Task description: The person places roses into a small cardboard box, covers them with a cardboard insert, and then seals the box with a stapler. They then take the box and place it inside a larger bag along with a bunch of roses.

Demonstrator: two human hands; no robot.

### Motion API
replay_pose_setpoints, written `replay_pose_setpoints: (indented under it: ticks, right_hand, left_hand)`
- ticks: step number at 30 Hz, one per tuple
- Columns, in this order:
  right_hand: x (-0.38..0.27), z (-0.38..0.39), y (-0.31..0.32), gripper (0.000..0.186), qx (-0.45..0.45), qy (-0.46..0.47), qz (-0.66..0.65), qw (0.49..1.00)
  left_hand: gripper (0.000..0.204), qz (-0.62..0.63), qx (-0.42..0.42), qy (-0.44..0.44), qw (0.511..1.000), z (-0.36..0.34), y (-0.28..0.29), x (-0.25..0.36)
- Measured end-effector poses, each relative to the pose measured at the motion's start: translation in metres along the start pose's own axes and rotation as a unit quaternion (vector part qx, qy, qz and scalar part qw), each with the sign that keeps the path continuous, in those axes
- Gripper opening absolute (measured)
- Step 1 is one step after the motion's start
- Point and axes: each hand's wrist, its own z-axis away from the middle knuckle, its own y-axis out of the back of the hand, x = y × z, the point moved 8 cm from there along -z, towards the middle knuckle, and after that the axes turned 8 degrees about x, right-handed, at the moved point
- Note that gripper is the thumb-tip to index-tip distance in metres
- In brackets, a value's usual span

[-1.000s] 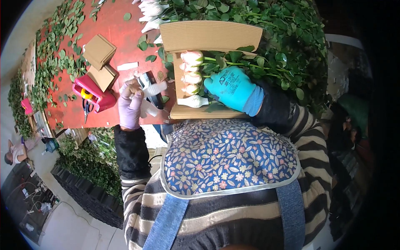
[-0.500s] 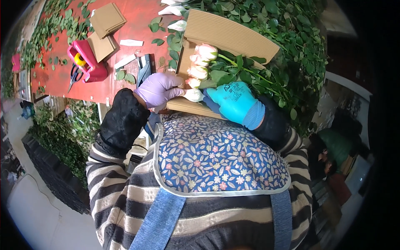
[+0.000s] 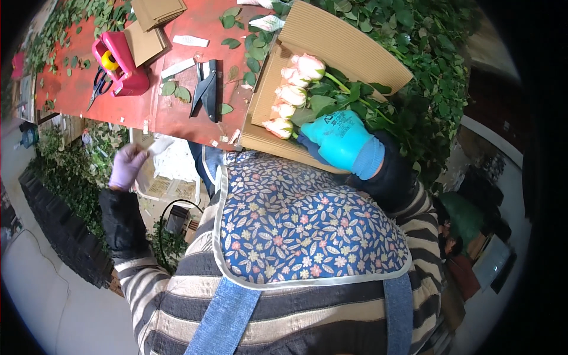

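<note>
My right hand (image 3: 338, 140), in a teal glove, presses on the stems and leaves of a bunch of pale pink roses (image 3: 294, 94) that lies on a sheet of brown corrugated cardboard (image 3: 336, 42). The cardboard curls up around the blooms at the table's near edge. My left hand (image 3: 125, 166), in a lilac glove, hangs below the table edge to the left and pinches a small white strip (image 3: 158, 145). A floral apron bib (image 3: 302, 220) covers my chest.
On the red table (image 3: 177, 112) lie black shears (image 3: 207, 89), loose rose leaves, white strips, a pink tray (image 3: 121, 65) with scissors and a stack of cardboard pieces (image 3: 151, 26). Cut greenery (image 3: 426, 71) is heaped at the right. A white crate (image 3: 171, 174) sits under the table.
My left hand has left the cardboard and roses and dropped down left, below the table edge, now with a white strip in its fingers. My right hand stays on the stems.
</note>
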Motion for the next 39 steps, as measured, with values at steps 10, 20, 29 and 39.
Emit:
replay_pose_setpoints:
  ticks: [10,20,29,39]
  right_hand:
    - [-0.002,-0.004,0.006,0.017,-0.049,-0.009,0.038,0.998]
    - [-0.010,0.009,0.017,0.019,0.036,0.008,-0.014,0.999]
    - [-0.001,-0.004,0.014,0.017,0.055,-0.068,0.142,0.986]
    - [0.003,-0.003,0.015,0.015,0.052,-0.076,0.088,0.992]
  left_hand:
    - [0.031,-0.417,-0.003,0.077,0.906,0.004,-0.044,-0.047]
    - [0.039,-0.101,-0.066,-0.500,0.858,0.008,-0.152,0.290]
    - [0.029,-0.090,-0.087,-0.489,0.864,0.002,-0.156,0.291]
    - [0.027,-0.131,-0.037,-0.464,0.875,-0.011,-0.172,0.299]
